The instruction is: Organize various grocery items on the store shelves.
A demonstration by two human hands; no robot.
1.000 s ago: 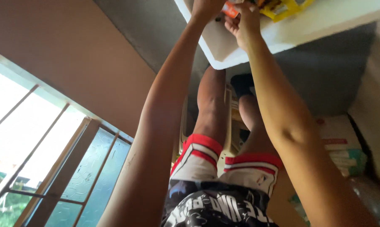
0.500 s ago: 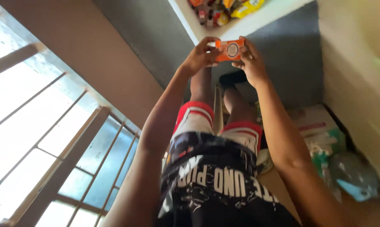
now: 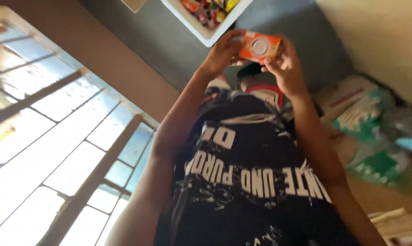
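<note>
A: Since the window fills most of the left side, start there: what does it look like?

B: Bright glass panes behind brown bars, running on a slant from the top left down to the bottom edge. Beside it is a tan wall, then a dark grey floor.

A: And the person?

B: Seen from above, wearing a black shirt with white print. 2 bare arms reach forward from it.

A: What sits to the right?

B: A heap of green and white bags, blurred, lying against a pale wall.

A: Anything above the hands?

B: A white tray at the top edge, with small colourful things in it, too blurred to name.

A: Now the hands themselves.

B: Both are closed on 1 small orange packet with a round pale window in its middle. The left hand grips its left end, the right hand its right end, fingers curled over the edges.

A: Where is that packet?

B: In the air between the 2 hands, just below the tray and apart from it.
</note>
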